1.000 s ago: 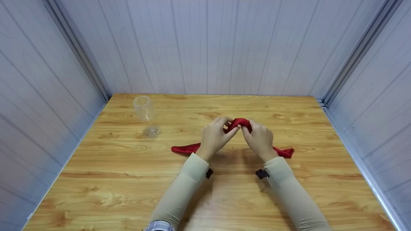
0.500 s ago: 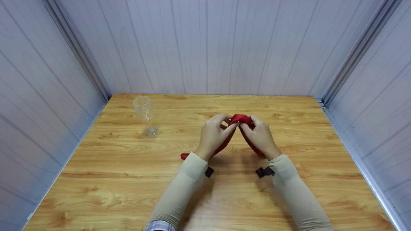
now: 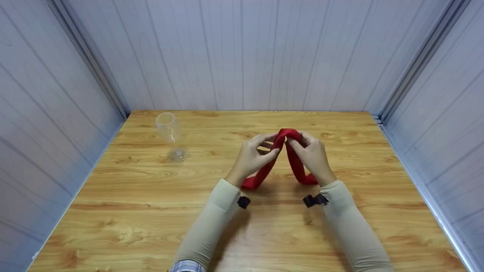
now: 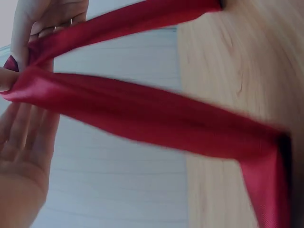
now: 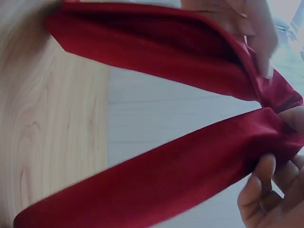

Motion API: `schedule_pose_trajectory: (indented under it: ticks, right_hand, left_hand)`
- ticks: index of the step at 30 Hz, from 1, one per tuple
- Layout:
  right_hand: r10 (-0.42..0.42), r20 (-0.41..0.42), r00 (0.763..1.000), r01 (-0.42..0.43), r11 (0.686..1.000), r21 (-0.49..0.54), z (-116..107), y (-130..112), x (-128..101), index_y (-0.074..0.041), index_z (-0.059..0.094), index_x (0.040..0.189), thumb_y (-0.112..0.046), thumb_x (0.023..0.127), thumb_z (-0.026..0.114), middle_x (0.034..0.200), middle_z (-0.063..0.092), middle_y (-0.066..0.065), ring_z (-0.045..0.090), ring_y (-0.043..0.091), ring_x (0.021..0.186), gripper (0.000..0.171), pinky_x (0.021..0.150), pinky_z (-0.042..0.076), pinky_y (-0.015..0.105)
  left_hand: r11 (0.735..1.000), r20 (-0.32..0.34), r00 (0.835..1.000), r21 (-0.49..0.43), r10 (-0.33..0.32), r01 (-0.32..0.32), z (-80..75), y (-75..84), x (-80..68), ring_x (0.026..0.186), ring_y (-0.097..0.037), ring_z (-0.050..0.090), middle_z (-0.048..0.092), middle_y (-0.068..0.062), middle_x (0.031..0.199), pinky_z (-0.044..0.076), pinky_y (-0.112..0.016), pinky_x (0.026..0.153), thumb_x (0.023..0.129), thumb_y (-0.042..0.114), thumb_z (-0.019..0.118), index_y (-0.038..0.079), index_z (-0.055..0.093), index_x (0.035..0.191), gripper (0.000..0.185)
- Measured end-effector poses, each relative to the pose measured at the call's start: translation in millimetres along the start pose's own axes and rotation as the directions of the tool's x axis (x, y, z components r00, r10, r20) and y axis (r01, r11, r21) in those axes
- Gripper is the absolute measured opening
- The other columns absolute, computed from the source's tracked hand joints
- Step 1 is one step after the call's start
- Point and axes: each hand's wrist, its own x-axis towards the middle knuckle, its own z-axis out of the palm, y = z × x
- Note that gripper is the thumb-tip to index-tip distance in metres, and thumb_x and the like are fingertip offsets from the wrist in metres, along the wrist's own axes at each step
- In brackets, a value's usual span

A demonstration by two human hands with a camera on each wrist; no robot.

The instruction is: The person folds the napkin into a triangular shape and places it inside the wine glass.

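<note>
A folded strip of shiny red cloth (image 3: 297,164) arches up between the two hands, its crease at the top. Its two lengths slope down to the table, and their lower ends are partly behind the wrists. My left hand (image 3: 254,156) pinches the left side of the fold between thumb and fingers. On the other side, close by, my right hand (image 3: 311,154) pinches it near the top. In the left wrist view, the cloth (image 4: 142,111) runs as two separate bands from the fingers. The right wrist view has the right-hand fingertips (image 5: 264,171) pressed against the cloth.
A clear stemmed glass (image 3: 169,130) stands upright at the back left of the wooden table (image 3: 124,211). Pale panelled walls (image 3: 242,56) enclose the table at the back and both sides. A small black device (image 3: 315,200) sits at the right wrist.
The fold has risen slightly, and the cloth's spread ends have drawn inward from both sides. Its lengths now hang more steeply. Both hands keep hold, with the fingers shifted along the cloth.
</note>
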Motion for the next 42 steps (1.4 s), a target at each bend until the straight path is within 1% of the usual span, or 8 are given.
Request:
schedule_pose_trajectory:
  ticks: [4, 9, 12, 15, 19, 24, 32, 42]
  right_hand:
    - [0.041, 0.026, 0.999, -0.042, 0.998, 0.052, -2.0, -0.1, 1.5, 0.004, 0.07, 0.112, -0.011, 0.098, 0.065, 0.097, 0.073, 0.013, 0.068, 0.013, 0.085, 0.021, 0.074, 0.053, 0.024]
    - [0.085, 0.032, 0.996, -0.089, 0.985, 0.151, 1.7, 6.8, 4.7, 0.004, 0.068, 0.112, -0.012, 0.097, 0.067, 0.092, 0.071, 0.011, 0.067, 0.013, 0.08, 0.023, 0.07, 0.056, 0.027]
    - [0.096, 0.009, 0.995, -0.095, 0.969, 0.228, 7.6, 20.3, 8.5, 0.004, 0.066, 0.11, -0.011, 0.096, 0.069, 0.089, 0.068, 0.009, 0.066, 0.013, 0.076, 0.022, 0.066, 0.056, 0.027]
    - [0.101, -0.003, 0.995, -0.094, 0.938, 0.333, 12.7, 34.9, 12.1, 0.004, 0.061, 0.109, -0.008, 0.095, 0.069, 0.095, 0.063, 0.01, 0.069, 0.015, 0.081, 0.02, 0.066, 0.056, 0.028]
    - [0.088, -0.019, 0.996, -0.074, 0.918, 0.391, 14.6, 41.3, 12.4, 0.001, 0.057, 0.107, -0.009, 0.094, 0.07, 0.101, 0.056, 0.011, 0.07, 0.018, 0.088, 0.021, 0.068, 0.055, 0.026]
    - [0.063, 0.009, 0.998, -0.062, 0.91, 0.41, 14.8, 42.9, 12.1, -0.001, 0.058, 0.106, -0.011, 0.095, 0.071, 0.097, 0.062, 0.012, 0.063, 0.018, 0.084, 0.02, 0.071, 0.053, 0.027]
    - [0.0, 0.139, 0.99, -0.078, 0.829, 0.553, 9.8, 40.6, 9.0, 0.001, 0.055, 0.109, -0.005, 0.098, 0.052, 0.1, 0.059, 0.014, 0.061, 0.019, 0.083, 0.013, 0.074, 0.054, 0.031]
    - [-0.056, 0.067, 0.996, 0.019, 0.888, 0.46, 2.4, 30.3, 7.8, 0.0, 0.051, 0.11, -0.009, 0.1, 0.052, 0.095, 0.064, 0.013, 0.062, 0.019, 0.085, 0.014, 0.08, 0.051, 0.032]
  left_hand:
    - [0.997, 0.005, 1.0, -0.08, -0.013, 0.014, 0.5, -2.6, -0.3, 0.098, -0.015, 0.069, 0.07, 0.0, 0.115, 0.058, -0.033, 0.08, 0.092, 0.015, 0.074, 0.012, 0.067, 0.131, 0.039]
    - [0.995, -0.039, 0.998, -0.097, -0.038, 0.034, 5.5, -3.2, 0.2, 0.098, -0.015, 0.069, 0.071, 0.002, 0.111, 0.058, -0.034, 0.079, 0.09, 0.019, 0.077, 0.018, 0.067, 0.129, 0.04]
    - [0.994, -0.07, 0.996, -0.095, -0.056, 0.049, 8.8, -1.6, 0.4, 0.095, -0.016, 0.069, 0.071, 0.0, 0.108, 0.058, -0.034, 0.077, 0.089, 0.018, 0.078, 0.019, 0.067, 0.128, 0.041]
    - [0.993, -0.081, 0.994, -0.094, -0.077, 0.069, 11.0, 3.3, 0.6, 0.09, -0.02, 0.07, 0.071, -0.004, 0.108, 0.058, -0.034, 0.075, 0.088, 0.014, 0.078, 0.017, 0.066, 0.13, 0.044]
    - [0.991, -0.047, 0.994, -0.096, -0.095, 0.09, 10.8, 19.1, 1.0, 0.084, -0.024, 0.072, 0.072, -0.011, 0.109, 0.059, -0.034, 0.072, 0.088, 0.007, 0.076, 0.007, 0.066, 0.132, 0.045]
    - [0.989, 0.012, 0.994, -0.108, -0.105, 0.105, 6.6, 35.3, 1.6, 0.081, -0.02, 0.073, 0.074, -0.01, 0.106, 0.059, -0.033, 0.071, 0.089, 0.006, 0.076, 0.002, 0.071, 0.122, 0.034]
    - [0.967, 0.077, 0.981, -0.176, -0.176, 0.187, 7.6, 7.9, 6.8, 0.088, -0.016, 0.07, 0.075, -0.004, 0.104, 0.057, -0.033, 0.076, 0.092, 0.016, 0.074, 0.006, 0.073, 0.12, 0.029]
    - [0.968, 0.118, 0.987, -0.213, -0.108, 0.132, 6.3, 18.1, 21.1, 0.09, -0.019, 0.07, 0.075, 0.0, 0.104, 0.056, -0.035, 0.076, 0.093, 0.018, 0.073, 0.01, 0.075, 0.116, 0.025]
